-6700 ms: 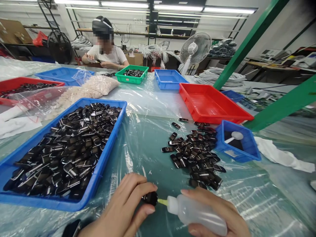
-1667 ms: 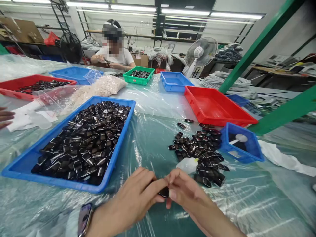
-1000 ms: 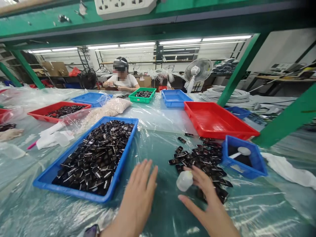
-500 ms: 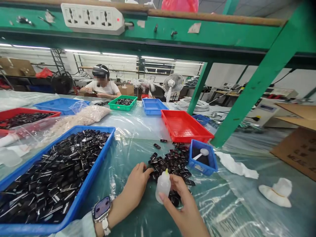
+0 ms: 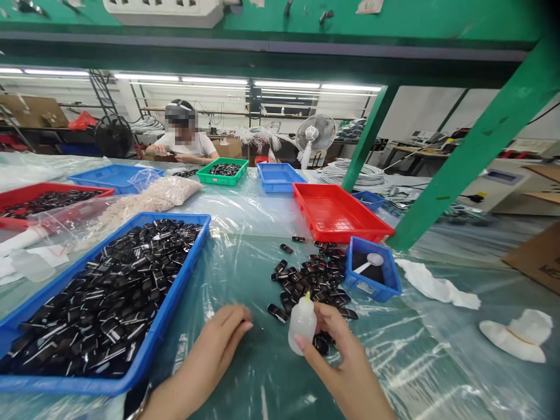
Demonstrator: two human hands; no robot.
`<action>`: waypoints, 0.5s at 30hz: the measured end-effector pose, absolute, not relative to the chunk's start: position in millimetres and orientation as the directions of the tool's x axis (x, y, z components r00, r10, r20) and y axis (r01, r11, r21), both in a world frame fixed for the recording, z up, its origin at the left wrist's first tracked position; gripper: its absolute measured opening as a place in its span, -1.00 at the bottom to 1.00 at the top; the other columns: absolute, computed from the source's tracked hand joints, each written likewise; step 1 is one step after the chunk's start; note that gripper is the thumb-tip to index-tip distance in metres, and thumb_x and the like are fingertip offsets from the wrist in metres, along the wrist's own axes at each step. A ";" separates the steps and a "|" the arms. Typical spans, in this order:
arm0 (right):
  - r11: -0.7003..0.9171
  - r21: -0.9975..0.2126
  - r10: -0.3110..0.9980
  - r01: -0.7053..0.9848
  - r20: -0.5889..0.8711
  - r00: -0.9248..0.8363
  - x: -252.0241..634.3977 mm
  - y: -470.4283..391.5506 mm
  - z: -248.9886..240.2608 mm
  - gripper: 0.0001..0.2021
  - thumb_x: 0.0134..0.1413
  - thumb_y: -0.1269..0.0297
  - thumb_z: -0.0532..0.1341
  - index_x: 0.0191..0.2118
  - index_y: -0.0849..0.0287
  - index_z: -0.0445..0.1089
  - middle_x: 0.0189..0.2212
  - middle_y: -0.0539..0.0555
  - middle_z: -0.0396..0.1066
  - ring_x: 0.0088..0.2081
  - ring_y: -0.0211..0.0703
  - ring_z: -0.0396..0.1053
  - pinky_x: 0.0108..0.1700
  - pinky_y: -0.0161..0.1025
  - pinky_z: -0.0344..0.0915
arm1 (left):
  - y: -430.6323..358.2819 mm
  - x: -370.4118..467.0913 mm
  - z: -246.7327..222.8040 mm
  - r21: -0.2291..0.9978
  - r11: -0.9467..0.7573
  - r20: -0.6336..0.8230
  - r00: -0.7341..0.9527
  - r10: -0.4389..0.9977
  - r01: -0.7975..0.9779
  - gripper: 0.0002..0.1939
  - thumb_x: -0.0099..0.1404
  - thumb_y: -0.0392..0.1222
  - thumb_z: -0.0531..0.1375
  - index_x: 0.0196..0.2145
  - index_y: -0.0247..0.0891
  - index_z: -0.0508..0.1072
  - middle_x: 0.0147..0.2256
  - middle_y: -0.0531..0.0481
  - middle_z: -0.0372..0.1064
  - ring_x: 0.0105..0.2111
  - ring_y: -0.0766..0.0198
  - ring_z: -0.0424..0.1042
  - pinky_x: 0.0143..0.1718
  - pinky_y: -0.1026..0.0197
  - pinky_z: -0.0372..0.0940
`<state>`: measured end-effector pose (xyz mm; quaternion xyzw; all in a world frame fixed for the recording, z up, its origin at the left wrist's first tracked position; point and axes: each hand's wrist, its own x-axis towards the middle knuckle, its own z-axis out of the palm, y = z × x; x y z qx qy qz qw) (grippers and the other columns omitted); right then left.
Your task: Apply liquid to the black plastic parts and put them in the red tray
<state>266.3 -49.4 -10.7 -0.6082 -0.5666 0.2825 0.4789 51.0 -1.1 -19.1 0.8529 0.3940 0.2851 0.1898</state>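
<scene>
My right hand [image 5: 335, 344] holds a small white squeeze bottle [image 5: 303, 324] upright, its yellow tip pointing up. Behind and beside the bottle lies a loose pile of black glossy pieces [image 5: 312, 274] on the plastic-covered table. My left hand [image 5: 227, 332] is left of the bottle, low over the table, with its fingers curled together; whether anything is inside them is hidden. One black piece [image 5: 277, 313] lies between my left hand and the bottle. A large blue tray [image 5: 175, 309] full of similar black pieces stands at the left.
A small blue bin [image 5: 374, 290] with dark contents and a white spoon [image 5: 370, 262] stands right of the pile, near a red tray [image 5: 341, 216]. White cloths [image 5: 437, 284] lie at the right. A green post [image 5: 472, 151] slants down there. Across the table sits a person [image 5: 192, 143].
My left hand has drawn back left from the pile, and a black piece now shows near the bottle. My right hand still holds the bottle. The camera view has shifted.
</scene>
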 end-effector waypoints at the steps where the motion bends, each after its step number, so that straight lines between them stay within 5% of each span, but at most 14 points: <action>1: 0.092 -0.906 0.961 0.413 0.189 0.202 265.1 -50.1 -10.8 -0.74 0.12 0.14 0.17 -0.06 0.01 0.33 -0.21 0.06 0.48 -0.16 -0.04 0.44 -0.15 -0.17 0.34 | -6.6 49.2 -15.6 0.573 -0.613 0.320 0.541 0.778 0.543 -0.77 0.50 -0.27 -0.13 -0.26 -0.17 0.27 -0.37 0.04 0.36 -0.38 0.25 0.39 -0.33 0.24 0.29; 7: -0.006 -0.966 0.980 0.259 0.046 0.196 259.9 -56.3 -8.1 -0.68 0.16 -0.03 0.15 -0.04 -0.02 0.31 -0.12 0.10 0.46 -0.08 -0.05 0.44 -0.14 -0.23 0.39 | -22.8 45.8 -6.2 0.645 -0.541 0.240 0.528 0.814 0.540 -0.74 0.48 -0.19 -0.08 -0.37 -0.18 0.25 -0.43 0.07 0.29 -0.43 0.26 0.34 -0.38 0.24 0.24; 11: -0.080 -0.995 0.995 0.055 -0.076 0.070 260.8 -58.9 -3.2 -0.62 0.14 -0.14 0.15 -0.02 -0.08 0.31 -0.34 0.01 0.49 -0.36 -0.15 0.46 -0.30 -0.26 0.38 | -19.7 43.5 -7.9 0.657 -0.500 0.199 0.510 0.837 0.564 -0.66 0.48 -0.13 -0.06 -0.49 -0.19 0.18 -0.51 0.11 0.18 -0.48 0.26 0.28 -0.35 0.18 0.23; 15: -0.059 -0.996 0.998 0.074 -0.057 0.021 261.8 -59.4 -4.1 -0.63 0.11 -0.15 0.17 -0.04 -0.13 0.38 -0.34 -0.01 0.54 -0.46 -0.19 0.43 -0.39 -0.27 0.36 | -19.9 38.9 -11.9 0.681 -0.469 0.171 0.501 0.849 0.563 -0.73 0.44 -0.03 0.03 -0.39 -0.18 0.25 -0.43 0.06 0.27 -0.40 0.21 0.32 -0.32 0.17 0.28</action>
